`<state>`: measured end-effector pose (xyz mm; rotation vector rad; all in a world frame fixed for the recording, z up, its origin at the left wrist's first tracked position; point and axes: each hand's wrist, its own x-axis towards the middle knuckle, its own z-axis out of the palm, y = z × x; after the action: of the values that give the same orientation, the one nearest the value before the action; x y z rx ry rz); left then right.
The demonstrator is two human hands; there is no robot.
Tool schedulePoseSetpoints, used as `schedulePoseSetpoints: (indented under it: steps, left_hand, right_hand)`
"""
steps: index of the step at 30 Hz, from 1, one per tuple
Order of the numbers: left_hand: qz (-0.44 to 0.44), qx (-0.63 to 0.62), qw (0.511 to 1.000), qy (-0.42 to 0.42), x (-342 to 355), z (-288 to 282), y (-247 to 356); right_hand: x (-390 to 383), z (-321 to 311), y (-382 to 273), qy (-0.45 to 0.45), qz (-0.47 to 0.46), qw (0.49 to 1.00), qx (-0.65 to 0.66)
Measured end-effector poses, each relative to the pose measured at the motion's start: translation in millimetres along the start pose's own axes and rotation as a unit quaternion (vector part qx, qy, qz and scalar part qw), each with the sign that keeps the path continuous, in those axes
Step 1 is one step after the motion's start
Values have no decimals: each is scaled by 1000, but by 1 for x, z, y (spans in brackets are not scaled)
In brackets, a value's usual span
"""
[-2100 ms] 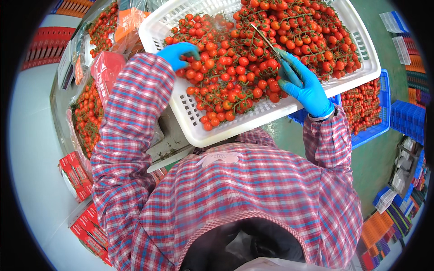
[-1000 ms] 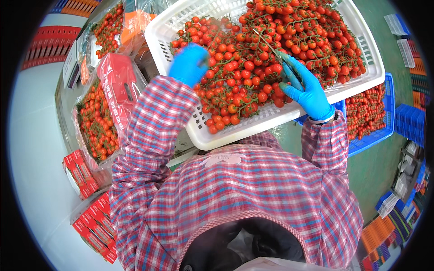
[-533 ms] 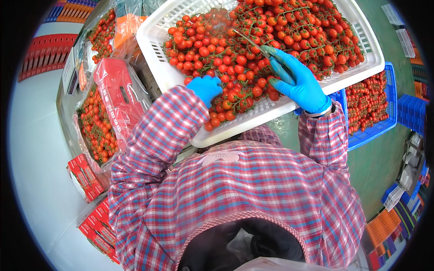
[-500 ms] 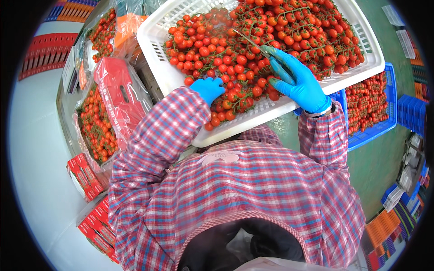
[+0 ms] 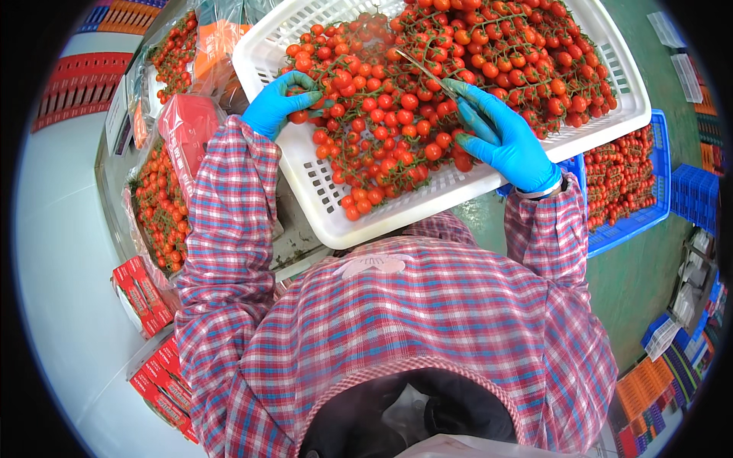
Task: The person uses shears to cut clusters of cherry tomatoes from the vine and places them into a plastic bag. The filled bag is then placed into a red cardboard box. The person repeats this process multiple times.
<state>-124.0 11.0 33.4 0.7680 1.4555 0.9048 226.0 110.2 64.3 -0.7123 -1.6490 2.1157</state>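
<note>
My left hand (image 5: 275,107), in a blue glove, is at the left side of a white perforated basket (image 5: 328,225), its fingers curled onto cherry tomatoes (image 5: 298,116) there; how many it grips is hidden. My right hand (image 5: 508,145), gloved alike, grips long metal scissors (image 5: 420,65) that point up-left over the piled vine tomatoes (image 5: 519,53). Green stems run through the heap, which fills much of the basket.
Bagged tomatoes (image 5: 160,206) and a red package (image 5: 187,114) lie left on a metal table (image 5: 305,252). A blue crate of tomatoes (image 5: 618,237) is right, beside stacked blue crates (image 5: 691,198). Red boxes (image 5: 141,294) sit lower left.
My left hand has moved up and left from the lower middle of the basket to its left side. My right hand and the scissors have barely moved in the last half second.
</note>
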Motion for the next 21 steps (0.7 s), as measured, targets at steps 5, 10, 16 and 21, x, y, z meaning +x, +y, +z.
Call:
schedulePoseSetpoints:
  steps: [5,10,16,21]
  left_hand:
    - [16,-157,985,-69,-1,4,-11]
    - [186,247,941,140,2,14,-15]
    - [17,684,703,-192,-23,96,-42]
    - [-11,562,820,-109,-5,60,-17]
  right_hand:
    - [0,1,-2,1,-16,1000,-7]
    - [0,4,-3,24,-4,1000,12]
    - [0,5,-2,27,-2,999,25]
    - [-1,0,-1,14,-22,1000,-9]
